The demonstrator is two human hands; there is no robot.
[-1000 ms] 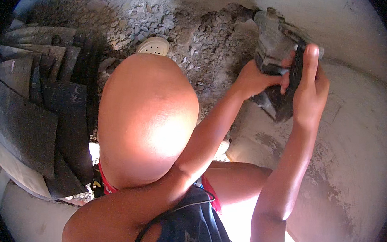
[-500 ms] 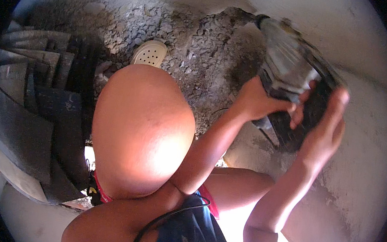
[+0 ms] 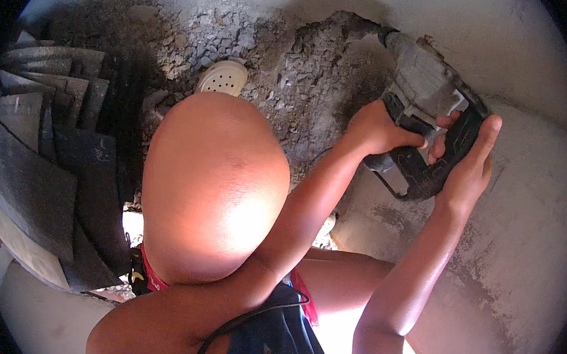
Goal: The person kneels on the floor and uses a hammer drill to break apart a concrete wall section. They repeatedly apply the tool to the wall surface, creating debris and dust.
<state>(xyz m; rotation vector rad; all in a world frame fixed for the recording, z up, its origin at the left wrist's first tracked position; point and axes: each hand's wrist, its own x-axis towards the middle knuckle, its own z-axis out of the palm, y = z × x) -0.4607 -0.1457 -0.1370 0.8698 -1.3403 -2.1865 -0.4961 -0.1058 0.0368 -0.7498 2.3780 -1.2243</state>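
Note:
A grey and black rotary hammer (image 3: pixel 424 78) is held in both my hands, at the upper right. Its chuck points up and left to the broken edge where wall meets rubble; the tip of the bit is hard to make out. My left hand (image 3: pixel 375 128) is closed around the tool's underside, the thumb lying across the black part. At the rear, my right hand (image 3: pixel 465 174) wraps the black handle, palm against its back and some fingertips showing through the handle opening.
Broken rubble (image 3: pixel 234 40) covers the ground ahead. A beige clog (image 3: pixel 223 78) with holes shows beyond my raised knee (image 3: pixel 216 185). Dark, thin sheets (image 3: pixel 31 164) are stacked at the left. A rough plastered wall (image 3: pixel 530 176) stands at the right. A black cord (image 3: pixel 246 317) crosses my dark shirt.
The rotary hammer, blurred before, now shows sharply. Its rear end and my right hand have shifted slightly up and left. Both hands keep their hold.

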